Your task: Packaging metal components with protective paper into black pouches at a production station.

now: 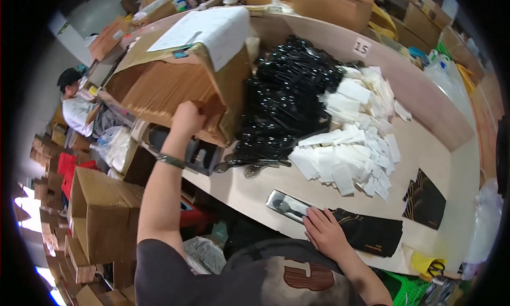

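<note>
— Closest to the lens, see a dark grey T-shirt (212, 277) with a brown printed patch on the chest. And beyond it, at the near edge of the bench (241, 192)?

— See a narrow clear-fronted packet (283, 204) with a dark spoon shape inside, and just to its right a black gold-lined sleeve (372, 234).

— Held by the right hand (325, 232)?

— Not clenched: laid palm down, fingers extended, over the packet's right end and the sleeve's left end.

— And with the left hand (187, 119)?

— Raised to the open side of a tilted cardboard carton (236, 83), fingers curled at the brown inside. Can't tell if grasping anything, with fingertips hidden.

— Next, outward?

— Find a dark tray (204, 158) under the carton, then a heap of glossy black spoons (292, 93) beside it. To the right of those, note a pile of white slips (350, 157), and farther right a second black sleeve (427, 200).

— Farther off?

— At the right corner, see black-handled scissors (436, 268); on the far left, a co-worker (78, 112) in a dark cap and white shirt.
</note>
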